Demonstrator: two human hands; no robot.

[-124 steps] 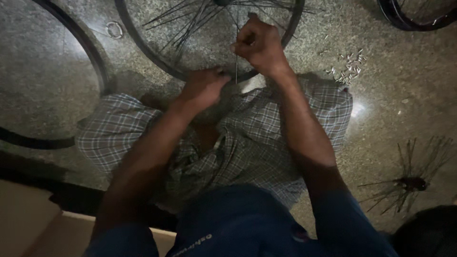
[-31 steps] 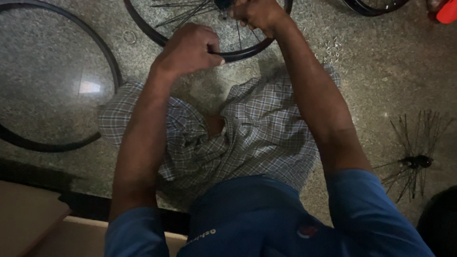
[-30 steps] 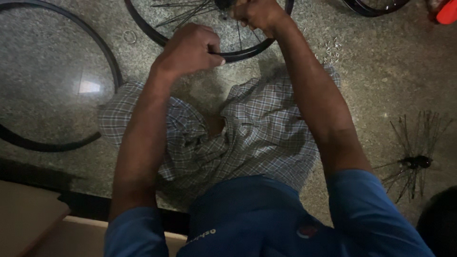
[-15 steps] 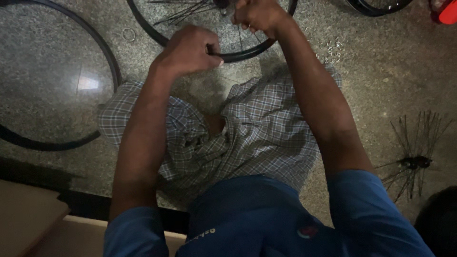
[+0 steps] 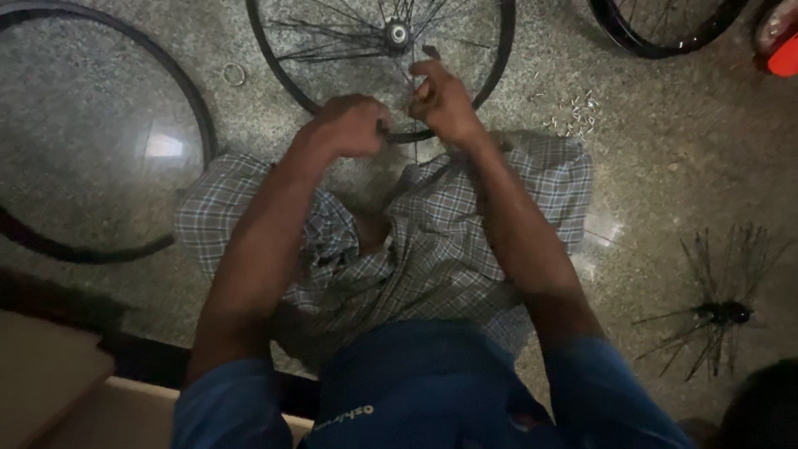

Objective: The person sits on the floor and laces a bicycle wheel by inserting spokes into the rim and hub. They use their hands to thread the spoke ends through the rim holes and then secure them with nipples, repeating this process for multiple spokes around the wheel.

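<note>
A black bicycle wheel rim [image 5: 497, 58] with thin spokes and a metal hub [image 5: 397, 33] lies on the speckled floor in front of me. My left hand [image 5: 347, 125] is closed around the near edge of the rim. Beside it, my right hand [image 5: 442, 98] pinches a spoke [image 5: 413, 71] just inside the rim, fingers curled. Both forearms reach out over my checked cloth wrap [image 5: 449, 241] and blue shirt.
A bare black rim [image 5: 198, 108] lies at the left, another rim [image 5: 644, 41] at the top right. Several small metal nipples [image 5: 573, 112] are scattered right of the wheel. A hub with loose spokes [image 5: 723, 312] lies at the right. A small ring [image 5: 233, 75] and a red object [image 5: 781, 54] sit nearby.
The view has tilted so the wheel's hub now shows. My left hand has shifted right along the rim toward my right hand, which stays on the spokes.
</note>
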